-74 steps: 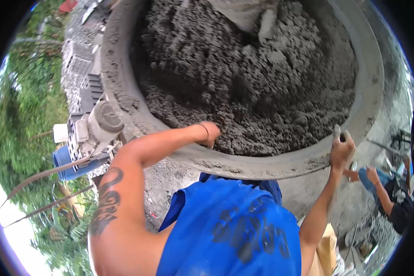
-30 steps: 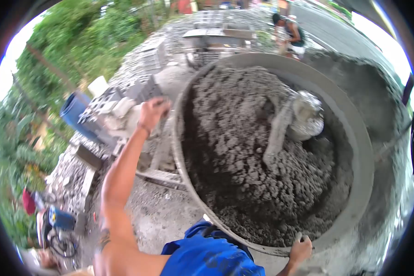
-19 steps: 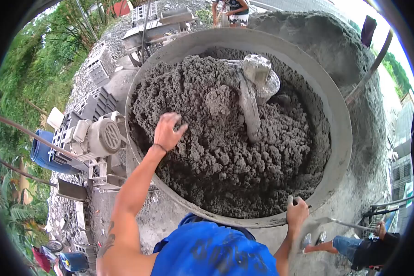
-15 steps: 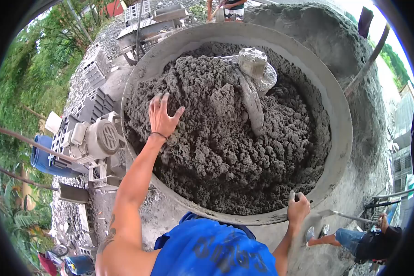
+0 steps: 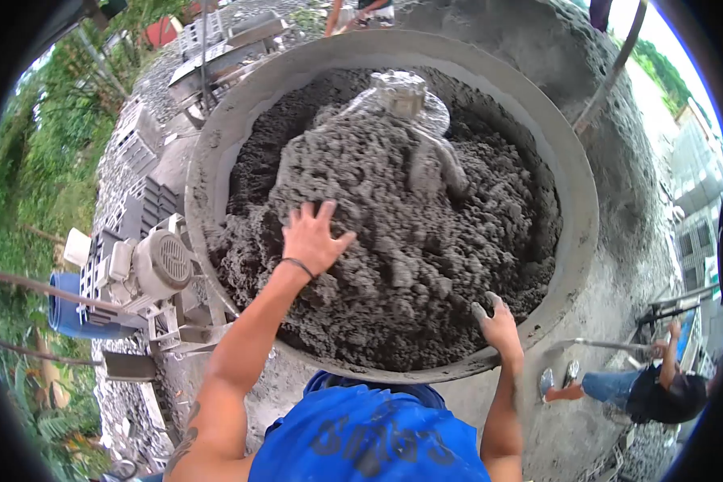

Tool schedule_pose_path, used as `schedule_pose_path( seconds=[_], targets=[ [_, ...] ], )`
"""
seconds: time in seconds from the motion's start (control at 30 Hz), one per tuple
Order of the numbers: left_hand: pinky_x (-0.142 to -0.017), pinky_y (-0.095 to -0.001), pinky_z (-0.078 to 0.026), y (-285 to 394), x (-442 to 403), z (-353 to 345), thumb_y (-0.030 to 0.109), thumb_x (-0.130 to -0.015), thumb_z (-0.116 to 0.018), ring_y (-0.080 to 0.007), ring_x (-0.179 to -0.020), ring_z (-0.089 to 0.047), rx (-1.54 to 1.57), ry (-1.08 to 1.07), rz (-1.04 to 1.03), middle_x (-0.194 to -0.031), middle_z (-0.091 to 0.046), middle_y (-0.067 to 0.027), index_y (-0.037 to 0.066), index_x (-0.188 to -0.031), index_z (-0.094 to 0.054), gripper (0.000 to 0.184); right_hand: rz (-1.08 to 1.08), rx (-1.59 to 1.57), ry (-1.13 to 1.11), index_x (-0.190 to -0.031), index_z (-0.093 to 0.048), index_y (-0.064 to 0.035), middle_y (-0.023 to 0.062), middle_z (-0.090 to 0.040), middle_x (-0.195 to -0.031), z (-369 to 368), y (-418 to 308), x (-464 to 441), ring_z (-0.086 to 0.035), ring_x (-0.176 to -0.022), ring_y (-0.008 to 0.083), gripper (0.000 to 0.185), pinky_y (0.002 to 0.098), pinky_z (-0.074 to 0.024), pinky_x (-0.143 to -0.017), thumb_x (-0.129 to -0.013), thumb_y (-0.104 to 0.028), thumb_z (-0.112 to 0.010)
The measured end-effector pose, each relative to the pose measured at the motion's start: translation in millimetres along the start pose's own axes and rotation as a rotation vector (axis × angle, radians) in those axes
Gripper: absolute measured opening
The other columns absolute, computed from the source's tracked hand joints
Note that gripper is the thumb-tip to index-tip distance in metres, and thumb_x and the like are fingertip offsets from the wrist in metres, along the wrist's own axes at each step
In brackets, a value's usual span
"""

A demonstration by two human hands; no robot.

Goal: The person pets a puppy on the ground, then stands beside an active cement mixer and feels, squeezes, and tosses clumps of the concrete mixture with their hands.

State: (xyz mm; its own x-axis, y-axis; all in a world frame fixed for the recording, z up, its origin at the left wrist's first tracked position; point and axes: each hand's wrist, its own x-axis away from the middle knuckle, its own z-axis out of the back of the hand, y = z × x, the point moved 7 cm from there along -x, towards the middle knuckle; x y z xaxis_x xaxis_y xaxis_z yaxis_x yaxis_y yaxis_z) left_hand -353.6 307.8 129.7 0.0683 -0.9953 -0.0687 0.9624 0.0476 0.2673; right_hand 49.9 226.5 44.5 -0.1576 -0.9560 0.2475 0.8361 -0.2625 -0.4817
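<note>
A wide round pan mixer (image 5: 574, 173) is filled with crumbly grey concrete mix (image 5: 377, 257). Near its far side stands the mixer's hub (image 5: 402, 95), with a mix-coated arm (image 5: 450, 169) reaching down into the heap. My left hand (image 5: 315, 243) is at the left part of the mix, fingers spread and palm down; whether it touches the mix I cannot tell. Just inside the near right rim, my right hand (image 5: 500, 325) hangs over the mix with thumb and fingers apart, grey on the tips. Neither hand holds anything.
A dusty electric motor (image 5: 165, 261) sits left of the mixer, beside concrete blocks (image 5: 140, 205) and a blue barrel (image 5: 68, 305). A large sand pile (image 5: 530, 56) rises behind. At right, another person (image 5: 659, 386) holds a shovel (image 5: 602, 344); someone else (image 5: 361, 12) stands beyond the far rim.
My right hand has left the rim and moved inward over the mix. My left hand has shifted right and slightly down. The mix has changed shape around the arm, and the view has shifted.
</note>
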Motion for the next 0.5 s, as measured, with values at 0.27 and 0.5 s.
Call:
schedule_pose_path(
  seconds=[0.27, 0.5],
  targets=[
    [-0.096, -0.0518, -0.043, 41.8, 54.4, -33.1, 0.038, -0.085, -0.063, -0.0426, -0.114, -0.046, 0.376, 0.013, -0.217, -0.121, -0.053, -0.0171, 0.013, -0.125, -0.056, 0.048, 0.132, -0.240, 0.025, -0.143, -0.030, 0.0089, 0.0261, -0.040, -0.143, -31.8, 39.9, -21.6, -0.038, -0.135, 0.0321, 0.073, 0.0343, -0.0271, -0.111, -0.098, -0.046, -0.048],
    [-0.102, -0.0453, -0.039, 50.9, 88.1, -58.4, 0.026, -0.082, -0.068, -0.0366, -0.117, -0.046, 0.548, -0.071, -0.397, -0.125, -0.052, -0.0161, 0.011, -0.126, -0.054, 0.048, 0.203, -0.129, 0.236, -0.147, -0.030, -0.0021, 0.0228, -0.037, -0.147, 5.3, 42.8, -23.6, -0.041, -0.131, 0.0345, 0.060, 0.0324, -0.0314, -0.107, -0.100, -0.036, -0.048]
  ],
)
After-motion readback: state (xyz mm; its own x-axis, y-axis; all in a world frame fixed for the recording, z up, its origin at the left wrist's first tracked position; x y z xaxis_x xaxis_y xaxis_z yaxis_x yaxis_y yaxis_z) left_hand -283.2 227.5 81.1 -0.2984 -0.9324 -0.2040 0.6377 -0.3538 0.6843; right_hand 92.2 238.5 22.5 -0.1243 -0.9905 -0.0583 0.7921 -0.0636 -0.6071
